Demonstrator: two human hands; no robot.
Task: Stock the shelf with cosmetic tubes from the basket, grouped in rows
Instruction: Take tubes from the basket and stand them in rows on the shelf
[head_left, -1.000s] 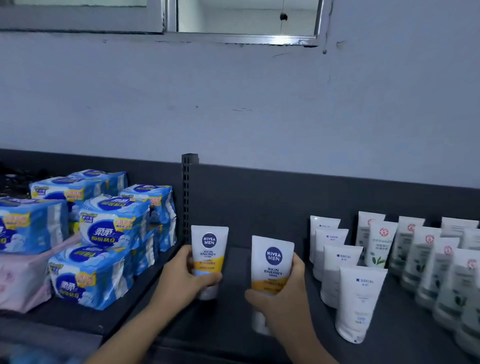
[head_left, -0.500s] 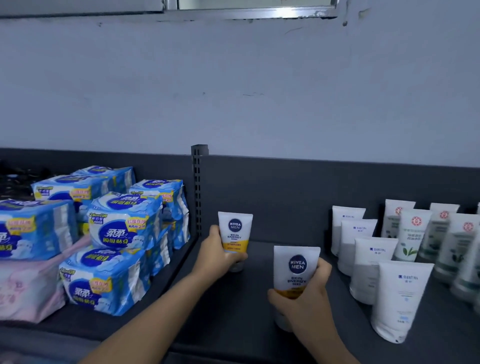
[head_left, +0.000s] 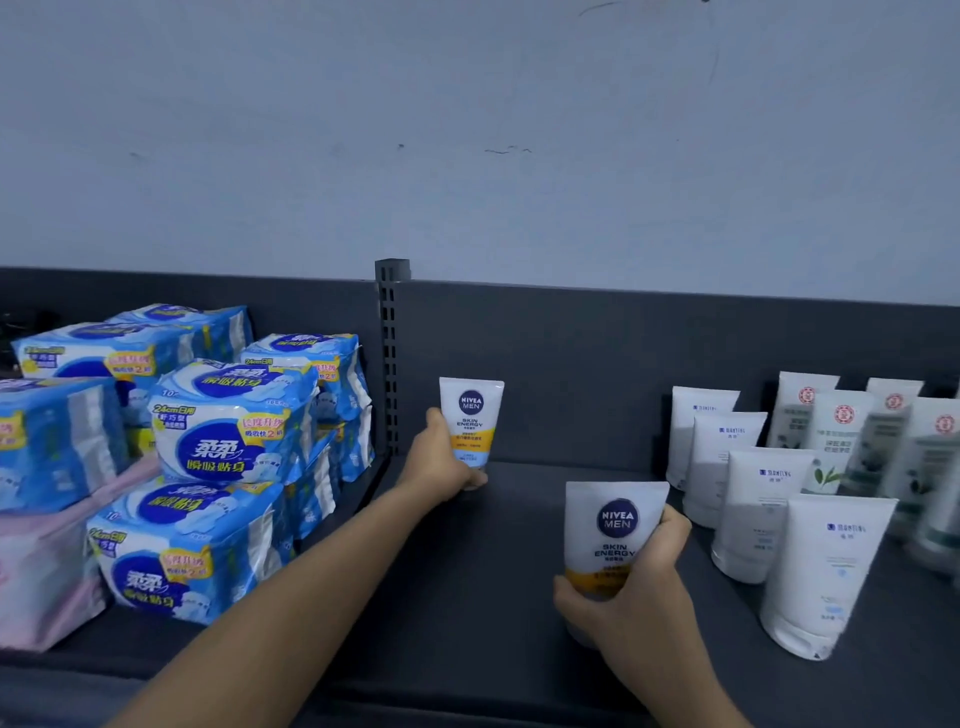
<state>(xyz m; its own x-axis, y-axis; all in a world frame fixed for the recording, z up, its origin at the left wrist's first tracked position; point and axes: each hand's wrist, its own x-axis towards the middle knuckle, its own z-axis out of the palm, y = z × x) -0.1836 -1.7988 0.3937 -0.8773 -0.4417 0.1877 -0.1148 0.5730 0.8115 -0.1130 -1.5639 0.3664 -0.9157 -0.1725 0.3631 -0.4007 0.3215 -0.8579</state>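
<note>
Head view: left hand (head_left: 440, 464) has its fingers clamped on an upright tube (head_left: 470, 419), standing at the back of the shelf (head_left: 467, 597), just right of the slotted post (head_left: 389, 358). Right hand (head_left: 631, 605) grips a second tube (head_left: 613, 535) upright, nearer the front, right of the post. White tubes (head_left: 763, 519) stand in rows further right. Blue packs (head_left: 228, 415) sit left of the post.

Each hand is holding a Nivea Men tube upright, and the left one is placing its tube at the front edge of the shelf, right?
Not quite. In the head view the left hand holds its Nivea Men tube far back, near the shelf's rear panel. The right hand holds the nearer tube. Both are upright.
</note>
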